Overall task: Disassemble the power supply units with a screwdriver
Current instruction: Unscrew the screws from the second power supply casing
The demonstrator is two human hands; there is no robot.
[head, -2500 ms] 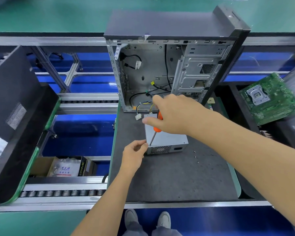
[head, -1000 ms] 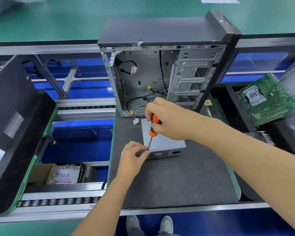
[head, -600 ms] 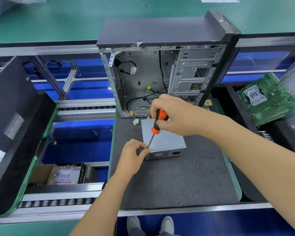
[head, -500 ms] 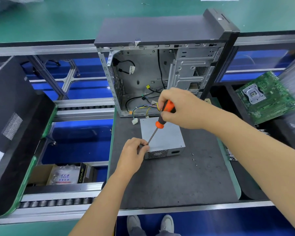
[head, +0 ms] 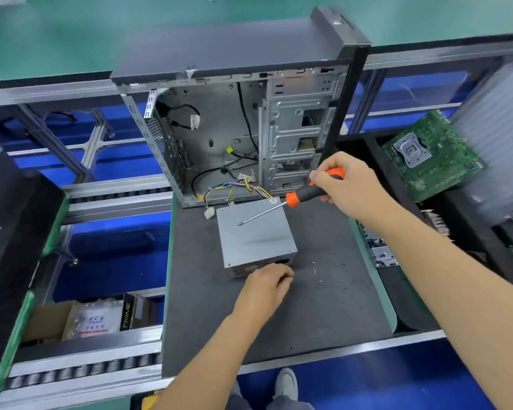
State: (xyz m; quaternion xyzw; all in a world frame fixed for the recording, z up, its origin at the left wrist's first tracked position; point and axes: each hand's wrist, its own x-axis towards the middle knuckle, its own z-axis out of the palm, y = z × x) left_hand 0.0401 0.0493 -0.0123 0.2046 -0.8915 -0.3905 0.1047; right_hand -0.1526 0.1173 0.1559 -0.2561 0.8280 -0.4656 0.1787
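A grey metal power supply unit [head: 255, 241] lies flat on the dark mat [head: 323, 315], its vented face toward me. Coloured wires [head: 237, 187] run from its back into the open computer case [head: 234, 48]. My right hand [head: 350, 184] grips the orange-and-black screwdriver [head: 302, 195] off to the right; its shaft slants left and its tip hovers over the unit's top. My left hand [head: 264, 287] sits at the unit's front right corner with fingers curled under. Anything inside those fingers is hidden.
A few loose screws [head: 316, 270] lie on the mat right of the unit. A green motherboard [head: 433, 155] leans in a black bin at the right. A black case panel [head: 12, 232] stands at the left, with a cardboard box [head: 80, 318] below it.
My right hand lifted the screwdriver off the unit's front left corner and swung it up to the right. My left hand slid from that corner to the front right.
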